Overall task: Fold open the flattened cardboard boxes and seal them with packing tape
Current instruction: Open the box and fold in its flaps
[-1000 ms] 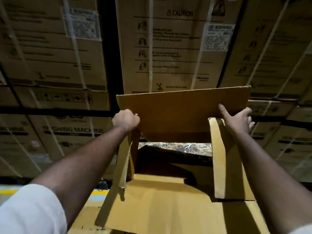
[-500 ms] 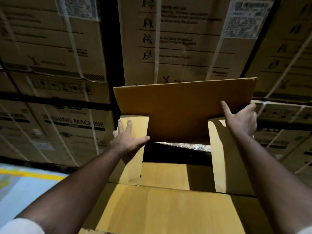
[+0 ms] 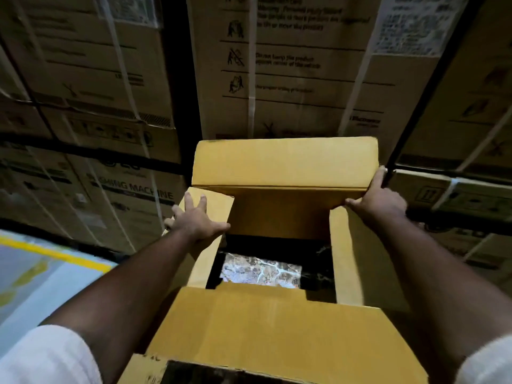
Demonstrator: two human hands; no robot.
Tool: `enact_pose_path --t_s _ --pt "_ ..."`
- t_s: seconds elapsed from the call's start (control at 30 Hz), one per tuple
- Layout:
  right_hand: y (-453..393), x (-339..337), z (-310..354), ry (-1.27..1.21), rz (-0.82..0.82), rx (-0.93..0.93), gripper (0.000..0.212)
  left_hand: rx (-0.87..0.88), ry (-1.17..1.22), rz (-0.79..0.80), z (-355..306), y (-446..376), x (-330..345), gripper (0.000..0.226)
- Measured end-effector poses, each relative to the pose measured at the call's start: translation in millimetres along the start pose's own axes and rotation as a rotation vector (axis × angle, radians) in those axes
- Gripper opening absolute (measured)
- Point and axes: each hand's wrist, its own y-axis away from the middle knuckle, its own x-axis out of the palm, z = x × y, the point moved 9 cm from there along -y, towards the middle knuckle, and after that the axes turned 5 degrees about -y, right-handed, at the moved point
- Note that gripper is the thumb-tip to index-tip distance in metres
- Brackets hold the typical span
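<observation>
Nearest, at 6 o'clock, the wide near flap (image 3: 266, 336) of the plain tan cardboard box (image 3: 357, 261) lies folded outward towards the person, white sleeves (image 3: 41, 356) at both lower corners. Beyond it the box mouth shows mottled floor (image 3: 260, 271), with the left hand (image 3: 198, 220) at 9 o'clock pressing flat, fingers spread, on the left side flap (image 3: 213, 200). Farther, at 2 o'clock, the right hand (image 3: 379, 198) grips the far flap (image 3: 285, 164), fingers curled round its right edge, before stacked printed cartons (image 3: 291, 65).
</observation>
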Motion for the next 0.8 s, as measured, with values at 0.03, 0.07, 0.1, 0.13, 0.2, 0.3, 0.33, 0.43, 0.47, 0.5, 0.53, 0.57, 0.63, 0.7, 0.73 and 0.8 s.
enact_pose_path --t_s 0.03,0.07,0.1,0.13,0.2,0.3,0.33,0.43,0.47,0.5,0.53,0.57,0.63,0.7,0.73,0.8 --pt "-0.3 16.8 -8.8 -0.027 0.06 0.02 0.12 0.01 0.013 0.015 0.2 -0.3 4.1 0.123" --pt "0.6 38.5 -21.6 -0.069 0.13 0.055 0.121 0.017 0.021 0.025 -0.3 0.3 8.7 0.121" --pt "3.5 63.8 -35.8 -0.125 0.197 0.087 0.12 0.022 0.022 0.026 -1.2 1.4 13.8 0.119" --pt "11.1 88.8 -49.7 -0.177 0.257 0.119 0.119 0.026 0.015 0.027 -2.0 2.2 20.6 0.118" --pt "28.4 121.6 -66.2 -0.225 0.289 0.137 0.113 0.02 -0.012 0.052 -1.5 1.8 37.8 0.117" --pt "35.0 127.1 -64.9 -0.203 0.182 0.069 0.097 0.006 -0.1 0.04 1.6 -2.2 54.0 0.119" --pt "34.5 121.9 -62.9 -0.223 0.155 0.066 0.094 0.006 -0.125 0.027 -0.2 -3.7 55.9 0.12" --pt "29.7 112.4 -66.0 -0.253 0.074 0.053 0.086 0.001 -0.173 0.024 -12.9 -4.7 64.6 0.121" --pt "32.3 108.9 -65.9 -0.27 0.051 0.056 0.082 -0.003 -0.186 0.026 -16.5 -4.1 67.9 0.12" --pt "35.7 105.7 -64.7 -0.307 0.033 0.056 0.079 -0.008 -0.192 0.026 -18.8 -3.0 70.6 0.119" --pt "42.3 103.3 -61.7 -0.337 0.027 0.059 0.077 -0.01 -0.194 0.025 -19.6 -2.0 73.0 0.118" --pt "48.2 104.6 -58.8 -0.327 0.022 0.044 0.076 -0.009 -0.193 0.022 -19.4 -1.6 74.5 0.117" --pt "65.6 100.4 -39.5 -0.067 -0.033 -0.075 0.074 0.001 -0.173 0.021 -18.4 -2.1 74.8 0.117" --pt "90.3 105.3 -1.3 0.177 -0.023 -0.342 0.07 0.01 -0.15 0.039 -17.9 -3.7 74.4 0.117" --pt "107.8 115.5 19.4 0.213 0.086 -0.5 0.068 0.016 -0.151 0.05 -18.3 -4.5 73.9 0.118" --pt "153.8 148.5 44.6 0.333 0.404 -0.775 0.07 0.038 -0.159 0.069 -20.3 -6.9 73.4 0.119"
